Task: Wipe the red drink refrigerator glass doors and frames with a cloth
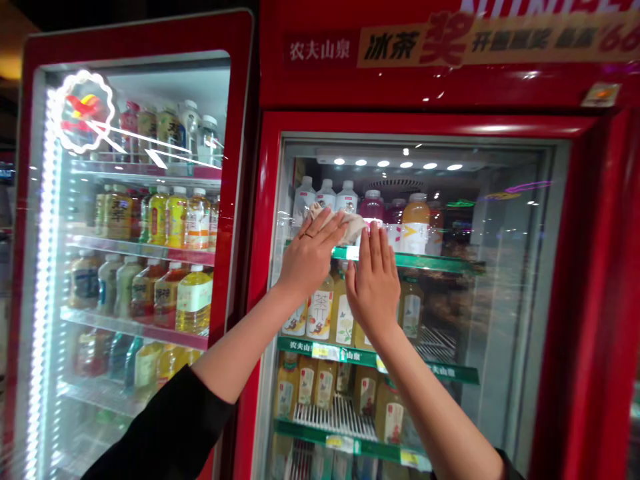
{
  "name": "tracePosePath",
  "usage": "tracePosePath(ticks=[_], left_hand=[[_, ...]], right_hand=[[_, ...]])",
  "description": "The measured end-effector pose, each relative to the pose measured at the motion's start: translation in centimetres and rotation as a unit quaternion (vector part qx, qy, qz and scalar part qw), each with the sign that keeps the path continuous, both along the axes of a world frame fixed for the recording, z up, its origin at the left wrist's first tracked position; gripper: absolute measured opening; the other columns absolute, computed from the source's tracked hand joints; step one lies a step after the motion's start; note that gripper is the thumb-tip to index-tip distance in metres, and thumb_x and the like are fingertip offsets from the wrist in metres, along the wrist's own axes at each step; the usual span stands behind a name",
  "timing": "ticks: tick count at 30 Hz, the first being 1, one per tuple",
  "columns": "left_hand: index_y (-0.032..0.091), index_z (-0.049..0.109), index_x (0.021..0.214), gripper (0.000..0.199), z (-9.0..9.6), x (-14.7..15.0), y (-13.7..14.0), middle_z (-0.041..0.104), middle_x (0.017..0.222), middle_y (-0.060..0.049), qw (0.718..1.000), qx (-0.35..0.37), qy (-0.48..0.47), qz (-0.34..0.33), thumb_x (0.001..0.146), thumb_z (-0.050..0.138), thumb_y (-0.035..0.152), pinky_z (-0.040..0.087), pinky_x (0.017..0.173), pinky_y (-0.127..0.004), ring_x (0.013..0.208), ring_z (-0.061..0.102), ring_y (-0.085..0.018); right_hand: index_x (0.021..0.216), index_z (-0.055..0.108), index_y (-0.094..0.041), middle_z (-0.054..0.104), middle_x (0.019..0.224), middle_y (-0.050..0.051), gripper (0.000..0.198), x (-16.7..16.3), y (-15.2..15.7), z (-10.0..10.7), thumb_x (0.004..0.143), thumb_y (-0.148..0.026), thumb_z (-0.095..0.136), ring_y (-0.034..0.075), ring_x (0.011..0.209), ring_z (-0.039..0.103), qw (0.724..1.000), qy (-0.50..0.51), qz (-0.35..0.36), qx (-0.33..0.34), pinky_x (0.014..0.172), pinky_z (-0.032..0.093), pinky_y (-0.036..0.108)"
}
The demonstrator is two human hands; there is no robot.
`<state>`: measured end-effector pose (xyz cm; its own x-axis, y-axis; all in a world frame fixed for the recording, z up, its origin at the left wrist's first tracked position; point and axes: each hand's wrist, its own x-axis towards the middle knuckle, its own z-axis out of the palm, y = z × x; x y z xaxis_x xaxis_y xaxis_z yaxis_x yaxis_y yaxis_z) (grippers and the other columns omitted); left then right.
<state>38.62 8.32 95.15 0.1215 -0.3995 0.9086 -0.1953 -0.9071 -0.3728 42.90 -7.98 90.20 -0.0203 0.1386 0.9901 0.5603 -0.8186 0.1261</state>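
Note:
My left hand (307,257) presses a pale, crumpled cloth (350,229) against the glass door (500,293) of a red drinks fridge. A ring shows on one of its fingers. Just right of it, my right hand (375,287) lies flat at the glass, fingers straight and pointing up, with nothing seen in it. Its fingertips are beside the cloth's right edge; whether they touch it I cannot tell. Behind the glass, level with the cloth, stand white-capped bottles (326,195) and an orange drink bottle (415,223).
Around the glass runs a red door frame (265,267). Green-edged shelves (450,372) inside hold several tea bottles (320,313). To the left stands a second red-framed fridge (240,133) full of bottles, with a bright light strip (40,293). A printed banner (500,41) spans the top.

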Motion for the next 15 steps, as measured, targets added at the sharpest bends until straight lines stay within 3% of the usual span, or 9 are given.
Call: tracePosePath(ticks=[4, 8, 12, 15], left_hand=[[0.027, 0.044, 0.17, 0.07, -1.8, -1.1, 2.8, 0.052, 0.172, -0.001, 0.998, 0.058, 0.015, 0.006, 0.104, 0.046, 0.004, 0.037, 0.139, -0.05, 0.167, 0.038, -0.022], [0.028, 0.048, 0.168, 0.068, 0.0, -1.6, 5.4, 0.05, 0.173, 0.0, 0.999, 0.036, 0.004, 0.018, 0.104, 0.045, 0.004, 0.036, 0.139, -0.049, 0.167, 0.037, -0.021], [0.031, 0.048, 0.168, 0.067, 1.6, -0.9, 4.8, 0.047, 0.175, 0.002, 0.999, -0.041, -0.008, 0.012, 0.107, 0.04, 0.005, 0.036, 0.14, -0.051, 0.168, 0.036, -0.022], [0.03, 0.049, 0.167, 0.066, 0.3, -0.6, 4.0, 0.048, 0.174, 0.002, 0.999, -0.054, -0.007, -0.003, 0.107, 0.04, 0.005, 0.035, 0.14, -0.051, 0.168, 0.035, -0.021]], right_hand=[[0.175, -0.019, -0.023, 0.019, 0.186, 0.012, 0.081, -0.5, 1.6, -0.1, 0.114, -0.023, 0.034, 0.029, 0.171, 0.025, 0.999, 0.015, 0.021, -0.035, 0.138, 0.034, 0.058], [0.175, -0.019, -0.026, 0.02, 0.186, 0.01, 0.083, -0.4, 1.8, -0.5, 0.113, -0.021, 0.036, 0.031, 0.171, 0.027, 0.999, 0.001, 0.024, -0.048, 0.136, 0.037, 0.06], [0.176, -0.018, -0.026, 0.025, 0.185, 0.011, 0.086, -0.2, 1.7, -0.6, 0.112, -0.018, 0.039, 0.03, 0.171, 0.028, 0.998, -0.019, 0.021, -0.057, 0.135, 0.041, 0.06], [0.177, -0.016, -0.025, 0.027, 0.184, 0.011, 0.087, -0.1, 1.7, -0.6, 0.112, -0.018, 0.041, 0.03, 0.171, 0.028, 0.998, -0.026, 0.021, -0.059, 0.134, 0.041, 0.059]])
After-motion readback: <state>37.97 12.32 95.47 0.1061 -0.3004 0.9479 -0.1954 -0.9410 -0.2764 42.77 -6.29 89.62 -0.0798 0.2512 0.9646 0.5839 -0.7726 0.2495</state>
